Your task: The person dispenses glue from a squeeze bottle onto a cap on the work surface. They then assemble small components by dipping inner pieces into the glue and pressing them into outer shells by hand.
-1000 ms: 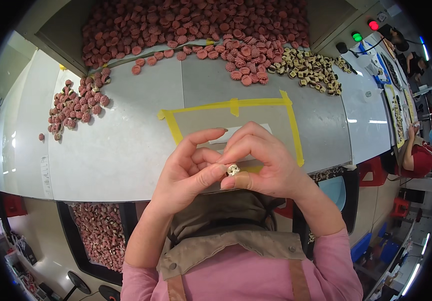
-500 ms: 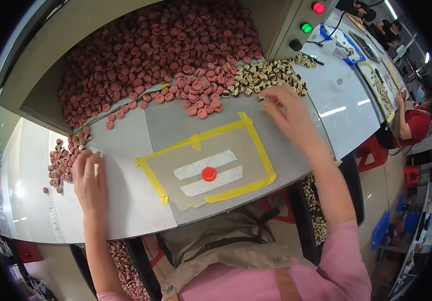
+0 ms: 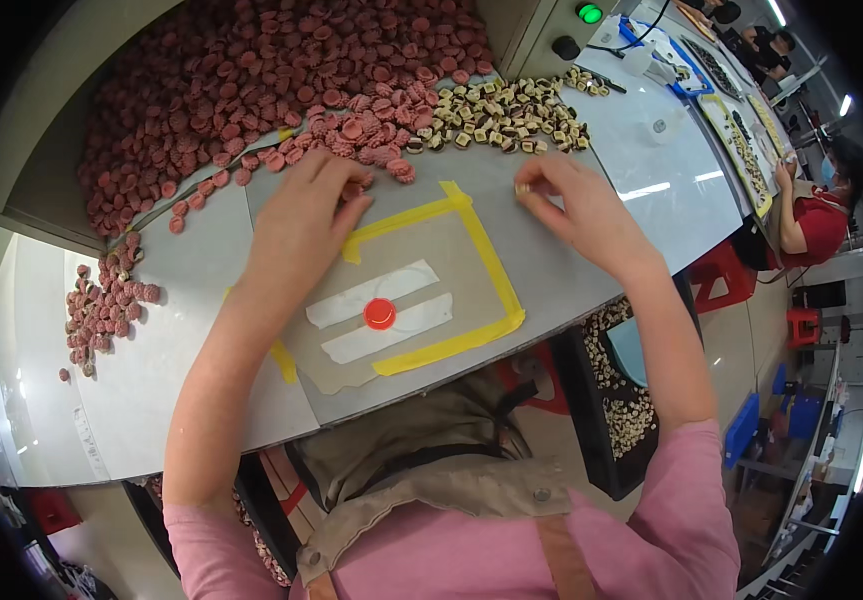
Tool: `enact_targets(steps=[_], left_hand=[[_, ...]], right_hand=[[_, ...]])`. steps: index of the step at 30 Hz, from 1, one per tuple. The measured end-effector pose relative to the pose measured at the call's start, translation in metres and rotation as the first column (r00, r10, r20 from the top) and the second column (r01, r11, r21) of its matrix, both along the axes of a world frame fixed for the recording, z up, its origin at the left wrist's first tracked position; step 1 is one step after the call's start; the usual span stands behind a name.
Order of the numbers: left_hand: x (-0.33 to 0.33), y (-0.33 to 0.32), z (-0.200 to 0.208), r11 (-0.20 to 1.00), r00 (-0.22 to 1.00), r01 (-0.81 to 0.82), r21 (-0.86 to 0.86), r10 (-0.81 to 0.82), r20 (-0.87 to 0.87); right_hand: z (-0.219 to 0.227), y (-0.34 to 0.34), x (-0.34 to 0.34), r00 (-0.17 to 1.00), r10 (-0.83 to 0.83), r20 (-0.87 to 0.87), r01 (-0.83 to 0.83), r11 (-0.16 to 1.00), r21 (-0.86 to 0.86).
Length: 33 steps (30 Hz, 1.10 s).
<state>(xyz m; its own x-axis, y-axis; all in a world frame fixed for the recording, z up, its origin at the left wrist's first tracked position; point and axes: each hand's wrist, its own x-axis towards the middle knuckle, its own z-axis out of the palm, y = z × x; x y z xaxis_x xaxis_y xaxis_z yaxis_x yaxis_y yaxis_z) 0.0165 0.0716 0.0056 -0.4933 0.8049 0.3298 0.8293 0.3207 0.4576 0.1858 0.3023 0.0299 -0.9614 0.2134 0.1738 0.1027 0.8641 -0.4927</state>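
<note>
1. Upper center of the frame: a pink cup (image 3: 363, 181) appears to be pinched by the fingertips of the left hand (image 3: 303, 215), just in front of the heaped cups (image 3: 281, 80). Partly hidden by the fingers, it could be bent or dropped if it were gripped off-center.

2. Right of center: a small pale cube (image 3: 522, 189) is held between the thumb and finger of the right hand (image 3: 591, 215), near the pile of cream-and-brown cubes (image 3: 506, 115). With so little surface gripped, it could be twisted loose or sent rolling across the tabletop (image 3: 141, 410).

3. Upper center: the edges of the two piles are seen to meet. Cups and cubes could be mixed, or an extra piece dragged out, if either heap were brushed by a knuckle.

4. Middle of the frame: a red disc (image 3: 380, 314) is set over the gap between two white strips (image 3: 386, 335), inside a border of yellow tape (image 3: 491, 265). It could be knocked askew by a low-swung forearm.

5. Lower right: a dark bin (image 3: 576, 400) of similar cubes is placed below the tabletop's edge. A fallen cube could be lost among them.
</note>
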Motion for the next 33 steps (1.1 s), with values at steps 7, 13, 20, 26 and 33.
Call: enact_targets(steps=[7, 13, 20, 26, 33], left_hand=[[-0.004, -0.028, 0.002, 0.999, 0.995, -0.039, 0.023, 0.037, 0.091], [0.001, -0.053, 0.003, 0.990, 0.995, -0.077, 0.119, 0.069, 0.072], [0.026, -0.089, 0.004, 0.897, 0.731, -0.366, 0.249, 0.112, 0.673], [0.075, -0.102, 0.002, 0.689, 0.189, -0.626, 0.365, -0.320, 0.928], [0.089, -0.098, -0.003, 0.682, -0.145, -0.656, 0.323, -0.535, 0.832]], right_hand=[[-0.008, -0.013, 0.009, 0.989, 0.144, 0.023, -0.145, 0.987, 0.072], [0.012, 0.000, 0.012, 0.999, 0.053, 0.010, -0.051, 0.993, -0.107], [0.018, 0.006, 0.017, 0.995, 0.074, 0.064, -0.070, 0.996, -0.062], [0.006, -0.025, 0.008, 0.994, 0.102, 0.035, -0.101, 0.995, -0.018], [-0.002, -0.031, 0.006, 0.998, 0.055, 0.033, -0.055, 0.998, -0.008]])
